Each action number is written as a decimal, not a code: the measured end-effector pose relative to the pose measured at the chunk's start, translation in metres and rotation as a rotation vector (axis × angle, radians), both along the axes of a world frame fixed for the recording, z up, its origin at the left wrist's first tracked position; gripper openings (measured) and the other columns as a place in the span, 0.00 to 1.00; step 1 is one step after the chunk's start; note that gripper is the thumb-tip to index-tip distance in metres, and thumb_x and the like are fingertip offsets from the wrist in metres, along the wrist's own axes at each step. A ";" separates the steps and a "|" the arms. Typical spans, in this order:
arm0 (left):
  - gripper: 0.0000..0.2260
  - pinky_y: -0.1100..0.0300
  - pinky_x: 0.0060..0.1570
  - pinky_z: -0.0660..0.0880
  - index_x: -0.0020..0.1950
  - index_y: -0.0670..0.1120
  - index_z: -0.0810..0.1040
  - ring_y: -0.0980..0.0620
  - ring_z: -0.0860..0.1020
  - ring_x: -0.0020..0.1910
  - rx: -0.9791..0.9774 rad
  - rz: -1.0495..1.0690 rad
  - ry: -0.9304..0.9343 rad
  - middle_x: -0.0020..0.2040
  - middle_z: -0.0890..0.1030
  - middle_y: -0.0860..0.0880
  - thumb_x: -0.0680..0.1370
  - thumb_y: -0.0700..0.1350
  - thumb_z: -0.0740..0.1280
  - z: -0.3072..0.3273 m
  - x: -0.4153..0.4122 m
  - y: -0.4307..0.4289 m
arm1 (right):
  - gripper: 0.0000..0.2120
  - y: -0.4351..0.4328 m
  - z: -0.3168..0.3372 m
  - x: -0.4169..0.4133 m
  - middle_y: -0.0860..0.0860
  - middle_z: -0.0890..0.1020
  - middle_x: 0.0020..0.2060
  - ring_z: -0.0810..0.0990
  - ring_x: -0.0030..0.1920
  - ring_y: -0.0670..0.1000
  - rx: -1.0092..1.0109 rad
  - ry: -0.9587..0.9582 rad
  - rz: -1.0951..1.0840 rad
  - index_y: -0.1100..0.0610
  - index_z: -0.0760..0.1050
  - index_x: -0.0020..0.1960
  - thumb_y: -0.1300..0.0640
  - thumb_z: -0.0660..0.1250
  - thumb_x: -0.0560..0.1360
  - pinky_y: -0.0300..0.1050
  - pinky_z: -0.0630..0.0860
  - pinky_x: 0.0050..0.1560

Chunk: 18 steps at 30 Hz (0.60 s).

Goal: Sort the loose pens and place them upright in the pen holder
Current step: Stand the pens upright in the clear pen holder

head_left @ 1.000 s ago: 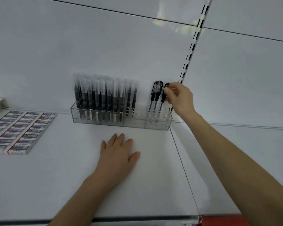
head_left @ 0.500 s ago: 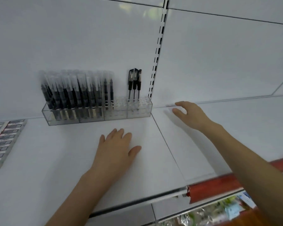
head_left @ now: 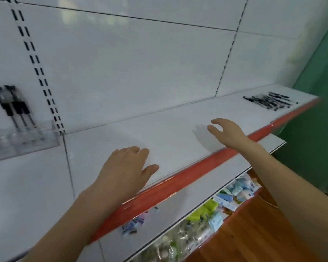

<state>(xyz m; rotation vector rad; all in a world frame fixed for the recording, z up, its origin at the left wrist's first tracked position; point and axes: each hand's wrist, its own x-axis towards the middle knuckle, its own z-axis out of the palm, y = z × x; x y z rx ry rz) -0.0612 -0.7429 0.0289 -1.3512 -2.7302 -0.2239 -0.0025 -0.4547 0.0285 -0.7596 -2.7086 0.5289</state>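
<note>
Reaching for the heap: this is judged to be the step in hand. The right hand (head_left: 225, 133) is held above the shelf (head_left: 178, 127), well short of the loose pens (head_left: 269, 102).
Right hand: the fingers are loosely curved and released, and nothing is held. A shadow is cast on the shelf beside it, so it is taken to be off the surface.
Left hand (head_left: 127, 167): it is laid palm down on the shelf near the red front edge (head_left: 197, 168), with the fingers relaxed and nothing grasped.
Loose pens: they are seen lying flat in an overlapping heap at the far right end of the shelf, well apart from both hands.
Pen holder (head_left: 23, 142): it is clear and set against the back wall at the far left. Only its right end is seen, and it is well apart from the heap.
Doing it well: a pen, or a few aligned ones, should be pinched mid-barrel from the near side of the heap, so that the rest are not rolled toward the red front edge. Caps should be turned upward before the carry, as on the standing pens (head_left: 13, 108), and the vacant holes beside those should be aimed at.
Counts: two hands and one holder are seen. Three standing pens are counted by their shafts. The loose pens are several, but too blurred and overlapped for an exact count.
</note>
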 end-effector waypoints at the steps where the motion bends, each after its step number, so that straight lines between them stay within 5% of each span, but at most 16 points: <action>1: 0.28 0.57 0.63 0.64 0.66 0.47 0.68 0.48 0.71 0.63 0.016 -0.012 0.001 0.64 0.73 0.48 0.76 0.63 0.46 -0.002 0.008 0.022 | 0.22 0.019 0.003 0.012 0.55 0.70 0.69 0.66 0.69 0.54 0.001 0.000 -0.005 0.60 0.66 0.69 0.50 0.57 0.79 0.44 0.60 0.67; 8: 0.44 0.58 0.59 0.67 0.63 0.48 0.70 0.49 0.74 0.59 0.053 -0.090 0.032 0.61 0.76 0.50 0.61 0.66 0.32 0.002 0.054 0.157 | 0.21 0.143 0.029 0.084 0.55 0.69 0.69 0.65 0.69 0.54 0.022 0.037 -0.068 0.60 0.65 0.69 0.51 0.57 0.79 0.46 0.61 0.67; 18: 0.39 0.57 0.58 0.70 0.62 0.47 0.70 0.50 0.74 0.58 0.051 -0.227 -0.016 0.60 0.75 0.50 0.65 0.68 0.38 0.013 0.052 0.326 | 0.21 0.287 0.032 0.111 0.53 0.69 0.69 0.67 0.69 0.53 0.001 0.079 -0.168 0.58 0.66 0.69 0.51 0.57 0.79 0.45 0.63 0.66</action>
